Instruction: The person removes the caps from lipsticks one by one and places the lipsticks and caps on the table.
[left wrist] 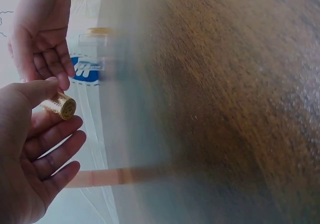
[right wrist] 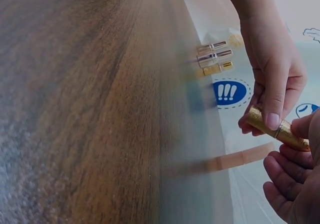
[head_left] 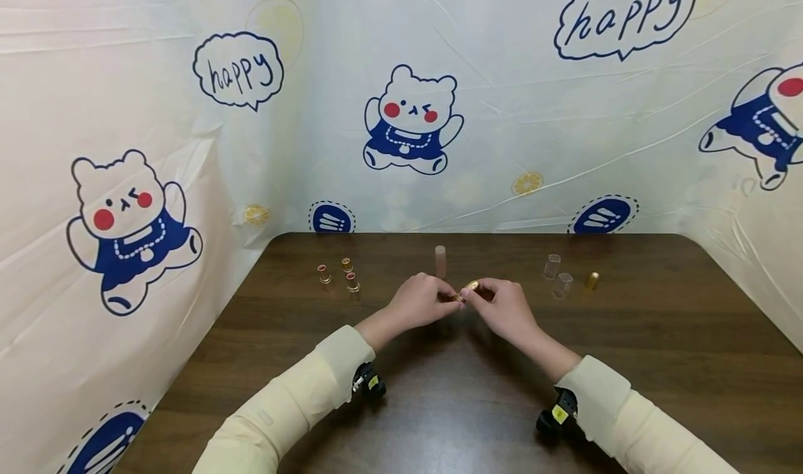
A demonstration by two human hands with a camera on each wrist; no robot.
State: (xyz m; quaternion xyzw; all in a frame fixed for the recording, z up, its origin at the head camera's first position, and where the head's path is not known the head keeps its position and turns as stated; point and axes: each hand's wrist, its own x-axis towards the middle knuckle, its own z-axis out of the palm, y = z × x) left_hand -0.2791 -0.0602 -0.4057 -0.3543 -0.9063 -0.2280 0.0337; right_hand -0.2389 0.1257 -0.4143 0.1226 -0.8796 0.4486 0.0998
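Note:
Both hands meet near the middle of the table around a gold lipstick tube (right wrist: 263,120) with a seam partway along it. My left hand (head_left: 422,301) pinches the base half between thumb and fingers; its round end faces the camera in the left wrist view. The rounded other half is held by my right hand (head_left: 507,311), thumb on top. Whether the two halves are fully joined cannot be seen. Just behind the hands a pink lip tube (head_left: 440,259) stands upright, touched by neither hand.
On the left stand three uncapped lipsticks, a front one (head_left: 353,287) among them. To the right are two clear caps, the nearer cap (head_left: 562,286) beside a gold cap (head_left: 592,281). A printed cloth (head_left: 502,125) hangs behind the brown table (head_left: 659,334).

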